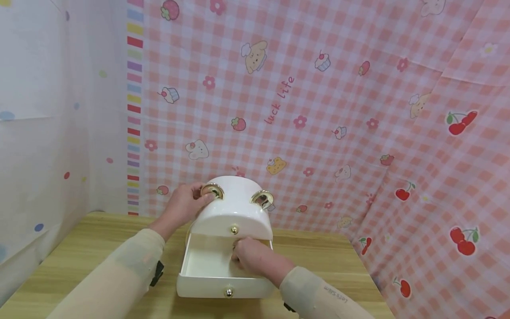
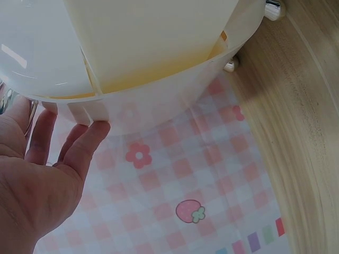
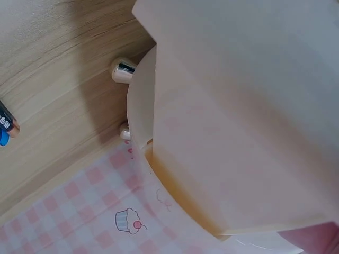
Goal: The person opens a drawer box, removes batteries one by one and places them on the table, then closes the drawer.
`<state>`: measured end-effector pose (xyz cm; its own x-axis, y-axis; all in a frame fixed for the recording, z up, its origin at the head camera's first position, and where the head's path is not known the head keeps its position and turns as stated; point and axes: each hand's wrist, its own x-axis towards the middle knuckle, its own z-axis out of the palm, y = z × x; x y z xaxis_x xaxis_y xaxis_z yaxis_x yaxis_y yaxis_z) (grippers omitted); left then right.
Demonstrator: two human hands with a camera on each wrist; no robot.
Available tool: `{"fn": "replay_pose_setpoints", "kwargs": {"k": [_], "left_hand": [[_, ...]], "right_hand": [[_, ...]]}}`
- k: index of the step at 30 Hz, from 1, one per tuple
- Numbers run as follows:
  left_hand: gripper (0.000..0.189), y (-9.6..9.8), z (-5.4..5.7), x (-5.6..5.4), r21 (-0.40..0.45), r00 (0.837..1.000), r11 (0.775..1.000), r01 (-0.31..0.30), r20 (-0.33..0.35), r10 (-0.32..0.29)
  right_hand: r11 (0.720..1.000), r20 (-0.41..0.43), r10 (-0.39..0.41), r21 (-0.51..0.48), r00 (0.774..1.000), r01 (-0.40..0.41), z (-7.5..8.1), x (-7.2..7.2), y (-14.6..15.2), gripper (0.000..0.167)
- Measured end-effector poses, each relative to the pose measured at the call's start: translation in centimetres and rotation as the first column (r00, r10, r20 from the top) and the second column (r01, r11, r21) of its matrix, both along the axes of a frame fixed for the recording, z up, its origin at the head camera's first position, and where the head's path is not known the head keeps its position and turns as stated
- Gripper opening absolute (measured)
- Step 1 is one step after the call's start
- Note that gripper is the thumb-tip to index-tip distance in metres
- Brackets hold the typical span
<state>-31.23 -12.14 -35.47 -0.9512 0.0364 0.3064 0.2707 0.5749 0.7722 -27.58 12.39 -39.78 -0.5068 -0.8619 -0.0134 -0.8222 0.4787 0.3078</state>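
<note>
White box [image 1: 233,188] stands on the wood-grain surface [image 1: 318,252], close in front of the pink checked cloth [image 1: 299,97]. Its lower drawer [image 1: 203,287] is pulled well out toward the person; a gold knob [image 1: 229,292] sits on the drawer front. The face above, with its own upper knob [image 1: 234,230], sits flush.

Left hand [image 1: 185,207]: narrow grip on the box at the left gold ring [image 1: 217,185], thumb to the front, fingertips [image 2: 99,127] against the back wall. Reads as steadying.

Right hand [image 1: 255,256]: down inside the drawer, toward its rear, fingers bent. Cannot tell whether that grip holds anything; the hand hides its own fingertips, and the right wrist view is mostly filled by drawer wall.

Step in hand, as I judge it: work inside the opened drawer, placing or picking unclear. Next move probably calls for lifting the right hand clear of the drawer front without jogging it, the left bracing the box. Closing early would risk catching fingers.
</note>
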Motion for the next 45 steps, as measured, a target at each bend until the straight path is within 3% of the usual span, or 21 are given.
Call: {"fn": "replay_pose_setpoints", "kwargs": {"k": [5, 9, 14, 19, 25, 29, 35, 36, 38, 43, 45], "left_hand": [[0.026, 0.1, -0.1, -0.1, 0.004, 1.0, 1.0, 0.003, 0.006, -0.003], [0.028, 0.1, 0.0, 0.0, 0.002, 1.0, 1.0, 0.009, -0.002, -0.009], [0.032, 0.0, 0.0, 0.0, 0.001, 1.0, 1.0, 0.014, -0.007, -0.014], [0.033, 0.0, 0.0, 0.0, 0.0, 1.0, 1.0, 0.013, 0.001, -0.013], [0.032, 0.0, 0.0, 0.0, 0.002, 1.0, 1.0, 0.014, 0.006, -0.014], [0.031, -0.1, 0.0, 0.0, 0.001, 1.0, 1.0, 0.011, 0.011, -0.011], [0.028, 0.0, 0.0, -0.1, -0.002, 0.999, 1.0, 0.014, 0.032, -0.014], [0.028, 0.0, 0.0, -0.1, 0.0, 0.999, 1.0, 0.017, 0.032, -0.017], [0.027, 0.0, 0.0, -0.1, -0.002, 0.999, 1.0, 0.019, 0.03, -0.019], [0.025, -0.1, 0.1, 0.0, -0.017, 1.0, 1.0, 0.014, 0.025, -0.013], [0.025, -0.1, 0.2, 0.1, -0.024, 1.0, 1.0, 0.014, 0.024, -0.013]], "right_hand": [[0.996, 0.132, -0.045, -0.074, 0.99, 0.055, 0.1, 0.0, 0.1, 0.046], [0.987, 0.218, -0.072, -0.124, 0.973, 0.101, 0.3, 0.0, 0.2, 0.034], [0.99, 0.22, -0.07, -0.106, 0.973, 0.095, 0.4, -0.1, 0.1, 0.015], [0.993, 0.208, -0.088, -0.06, 0.974, 0.102, 0.5, -0.3, 0.0, 0.01], [0.98, 0.289, -0.087, -0.145, 0.953, 0.134, 0.6, -0.2, 0.4, 0.013], [0.951, 0.393, -0.089, -0.24, 0.915, 0.196, 1.3, 0.2, 1.0, 0.017], [0.837, 0.618, -0.006, -0.427, 0.786, 0.342, 4.3, 2.0, 3.1, 0.024], [0.819, 0.63, 0.005, -0.448, 0.777, 0.358, 4.9, 2.4, 3.6, 0.026], [0.793, 0.626, -0.005, -0.472, 0.78, 0.384, 6.0, 3.0, 4.9, 0.03], [0.756, 0.511, -0.118, -0.51, 0.852, 0.411, 7.1, 3.4, 9.2, 0.039], [0.737, 0.468, -0.176, -0.52, 0.866, 0.431, 6.8, 3.2, 11.1, 0.042]]}}
